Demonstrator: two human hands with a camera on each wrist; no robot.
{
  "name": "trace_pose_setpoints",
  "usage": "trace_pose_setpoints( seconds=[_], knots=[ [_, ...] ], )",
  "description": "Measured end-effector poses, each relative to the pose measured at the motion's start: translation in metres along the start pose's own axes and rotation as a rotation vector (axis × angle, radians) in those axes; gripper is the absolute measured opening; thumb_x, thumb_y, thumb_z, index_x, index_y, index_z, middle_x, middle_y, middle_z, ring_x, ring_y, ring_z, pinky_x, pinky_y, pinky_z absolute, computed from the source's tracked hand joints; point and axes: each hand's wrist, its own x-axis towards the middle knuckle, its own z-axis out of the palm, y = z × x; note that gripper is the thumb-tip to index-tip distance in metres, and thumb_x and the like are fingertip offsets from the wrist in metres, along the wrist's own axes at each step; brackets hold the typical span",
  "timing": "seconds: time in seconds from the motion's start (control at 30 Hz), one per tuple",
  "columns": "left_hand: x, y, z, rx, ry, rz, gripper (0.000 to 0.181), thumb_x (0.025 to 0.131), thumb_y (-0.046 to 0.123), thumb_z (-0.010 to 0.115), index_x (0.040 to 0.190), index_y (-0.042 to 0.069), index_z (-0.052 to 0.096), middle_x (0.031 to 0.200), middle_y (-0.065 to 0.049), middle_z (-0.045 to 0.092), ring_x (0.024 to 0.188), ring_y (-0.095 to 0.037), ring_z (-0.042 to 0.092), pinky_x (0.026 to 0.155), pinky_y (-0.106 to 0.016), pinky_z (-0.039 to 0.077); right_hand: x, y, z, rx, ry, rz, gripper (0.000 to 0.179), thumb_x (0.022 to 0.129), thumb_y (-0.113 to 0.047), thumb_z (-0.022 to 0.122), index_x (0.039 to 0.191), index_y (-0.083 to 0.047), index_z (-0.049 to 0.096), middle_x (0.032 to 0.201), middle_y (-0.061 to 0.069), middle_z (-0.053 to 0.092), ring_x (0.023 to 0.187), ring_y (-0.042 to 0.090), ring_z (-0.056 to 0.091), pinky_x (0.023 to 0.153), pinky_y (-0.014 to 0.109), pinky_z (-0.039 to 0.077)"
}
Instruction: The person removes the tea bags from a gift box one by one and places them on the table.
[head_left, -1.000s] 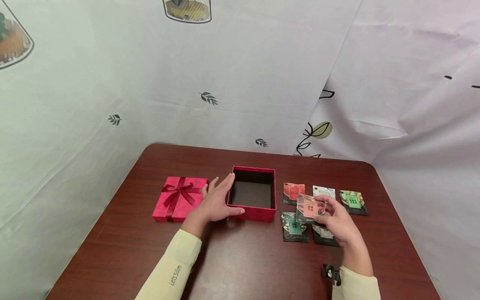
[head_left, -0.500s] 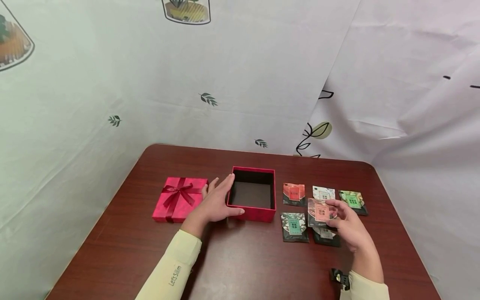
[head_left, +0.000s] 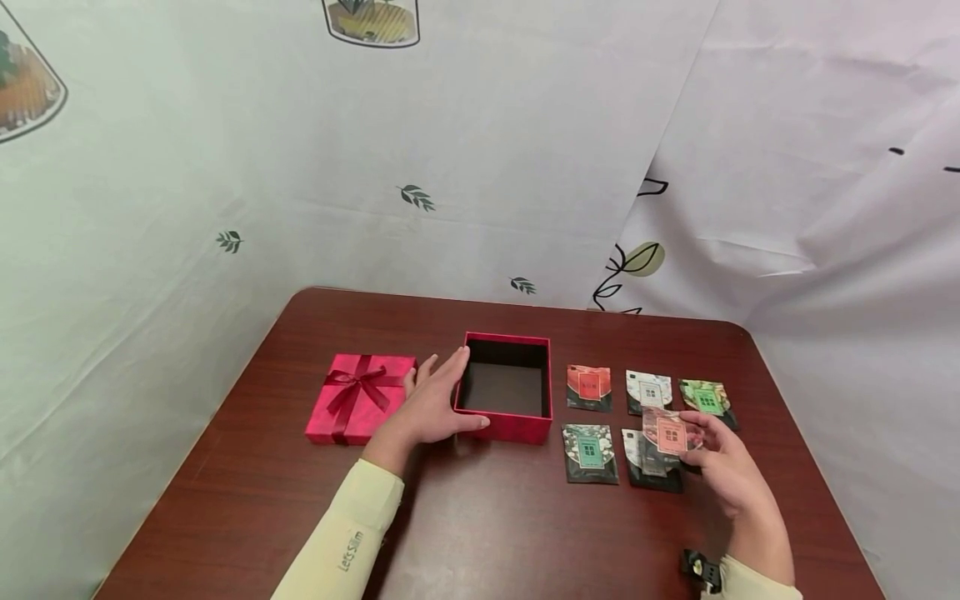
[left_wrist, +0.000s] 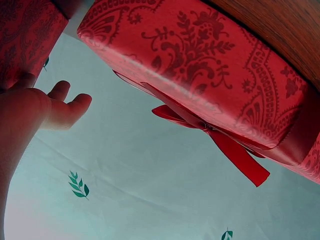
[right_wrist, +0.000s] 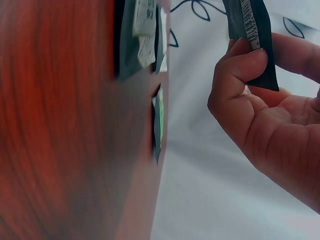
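Observation:
My left hand (head_left: 433,408) rests against the open red gift box (head_left: 510,429), fingers extended along its left wall and thumb at the front. The box is dark inside. My right hand (head_left: 731,471) pinches a tea sachet (head_left: 670,433) with a pink label by its right edge, between thumb and fingers. In the right wrist view the barcoded back of this sachet (right_wrist: 250,30) shows, lifted above the tabletop. In the head view it partly covers a grey-labelled sachet (head_left: 654,480) lying beneath.
Left of the box lies the patterned red lid (head_left: 327,412) with its ribbon bow. Red (head_left: 588,388), white (head_left: 649,390), bright green (head_left: 705,400) and teal-labelled (head_left: 589,454) sachets lie on the brown table (head_left: 480,517). A patterned white curtain (head_left: 480,167) hangs behind.
My right hand has moved right and slightly nearer with the pink-labelled sachet, from beside the teal-labelled one to over the grey-labelled one. My left hand has stayed at the box.

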Motion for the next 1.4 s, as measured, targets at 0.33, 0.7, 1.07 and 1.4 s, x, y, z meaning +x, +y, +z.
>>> trace_pose_setpoints(
  seconds=[0.33, 0.7, 1.07, 1.4],
  knots=[
    [0.0, -0.002, 0.0, 0.008, 0.0, 0.03, 0.115, 0.073, 0.06, 0.08, 0.162, 0.021, 0.019, 0.164, 0.007, 0.019, 0.147, -0.039, 0.011, 0.111, -0.064, -0.001, -0.007, 0.01, -0.016, -0.059, 0.032, 0.008, 0.059, 0.09, 0.013, 0.052, 0.146, 0.007, 0.032, 0.112, 0.015, 0.051, 0.087, 0.013, 0.05, 0.066, 0.032, 0.05],
    [0.0, -0.004, 0.001, -0.001, 0.001, 0.034, 0.114, 0.074, 0.059, 0.08, 0.162, 0.021, 0.018, 0.164, 0.007, 0.019, 0.147, -0.04, 0.012, 0.111, -0.064, -0.003, -0.01, 0.021, -0.029, -0.078, 0.055, 0.038, 0.06, 0.09, 0.012, 0.053, 0.146, 0.007, 0.032, 0.119, 0.017, 0.047, 0.09, 0.013, 0.049, 0.068, 0.031, 0.05],
    [-0.001, -0.004, 0.0, 0.003, -0.008, 0.03, 0.114, 0.074, 0.06, 0.079, 0.162, 0.022, 0.017, 0.165, 0.008, 0.018, 0.147, -0.039, 0.01, 0.111, -0.063, -0.003, -0.011, 0.029, -0.037, -0.141, 0.039, 0.062, 0.059, 0.091, 0.01, 0.051, 0.146, 0.01, 0.029, 0.124, 0.024, 0.045, 0.089, 0.012, 0.048, 0.068, 0.03, 0.048],
    [-0.002, -0.004, -0.001, 0.003, -0.009, 0.028, 0.114, 0.074, 0.06, 0.079, 0.162, 0.021, 0.017, 0.165, 0.008, 0.018, 0.147, -0.04, 0.011, 0.111, -0.064, -0.003, -0.007, 0.033, -0.044, -0.151, 0.03, 0.116, 0.06, 0.09, 0.011, 0.05, 0.145, 0.011, 0.027, 0.118, 0.023, 0.042, 0.086, 0.014, 0.045, 0.064, 0.033, 0.047]
  ],
)
